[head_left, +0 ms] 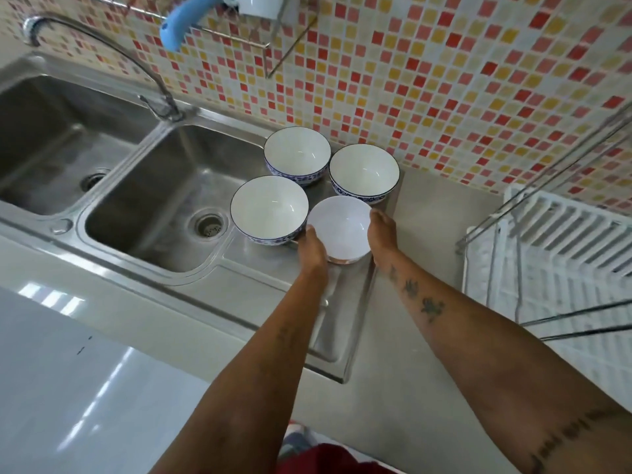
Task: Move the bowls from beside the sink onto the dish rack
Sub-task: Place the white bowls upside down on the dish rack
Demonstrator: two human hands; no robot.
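We see four bowls clustered on the steel drainboard just at 3 o'clock of the right sink basin. Nearest us is the plain white bowl, upright, with a reddish band at its foot. Our left hand presses against its 9 o'clock side and our right hand against its 3 o'clock side, fingers curved round the wall, so both hands clasp this one bowl between them; we cannot tell whether it is lifted or resting on the steel.

At 10 o'clock of it sits the front blue-patterned bowl, its rim touching or nearly touching our left hand. At 12 o'clock stands the right blue-patterned bowl, and further toward 11 o'clock the back blue-patterned bowl, close to the tiled wall. All three are upright, white inside, with dark rims.

The white dish rack, with its wire frame, stands on the counter at 3 o'clock, well apart from the bowls. The faucet arches at 10 o'clock above the sinks, and a blue handle hangs from a rail at 12 o'clock.

We find no brand, label or legible writing on any of these things; the marks on our forearms are too blurred to read.
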